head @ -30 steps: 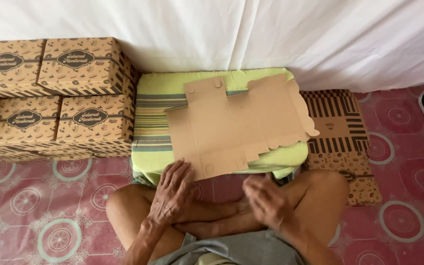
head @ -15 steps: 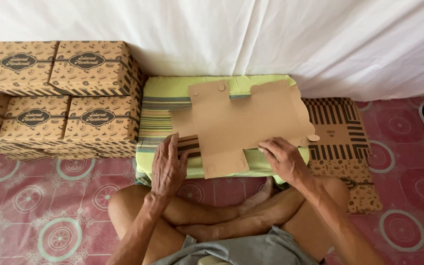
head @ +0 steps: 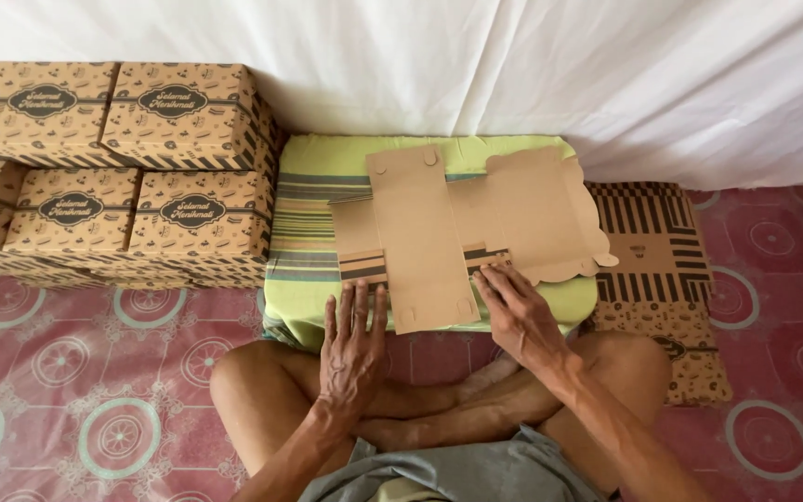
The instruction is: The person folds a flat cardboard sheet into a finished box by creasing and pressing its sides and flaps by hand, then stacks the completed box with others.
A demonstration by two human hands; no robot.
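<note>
Both hands (head: pixel 355 339) (head: pixel 518 311) pressing flat cardboard box blank (head: pixel 462 228)

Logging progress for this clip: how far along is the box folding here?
Done: assembled printed boxes stand stacked at the left. In hand: one flat cardboard blank lies on the green cushion, side flaps folded in; the left hand presses its near left edge, the right hand its near right edge. Left: this blank is not yet a box, and more flat blanks lie at the right.
</note>
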